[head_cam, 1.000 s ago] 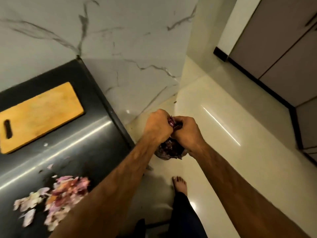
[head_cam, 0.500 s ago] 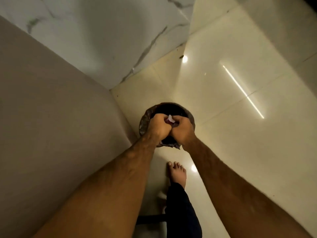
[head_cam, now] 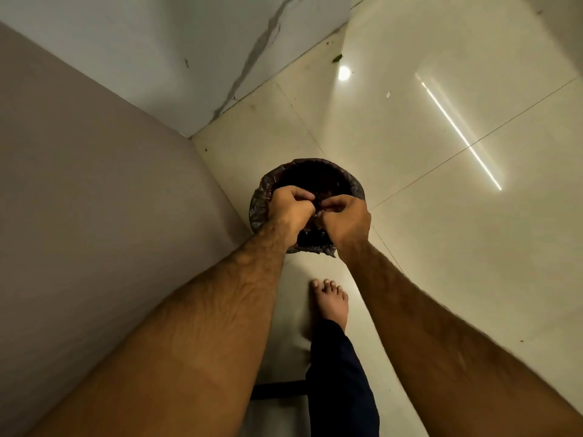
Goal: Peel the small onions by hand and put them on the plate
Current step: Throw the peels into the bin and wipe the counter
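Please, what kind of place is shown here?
Probably a home, perhaps a kitchen corner: glossy tiled floor, marble-look wall, a bag-lined bin on the floor and a bare foot.

Both bare forearms stretched forward and down, left hand and right hand nearly touching, fingers curled inward, any contents hidden.

We list a round bin lined with a dark crinkled bag, standing on glossy cream floor tiles. Left of the bin we record a plain beige panel, beyond the bin a white veined marble wall, and well beyond it a small green scrap on the tiles. On the near side of the bin we note a bare foot and a dark trouser leg.
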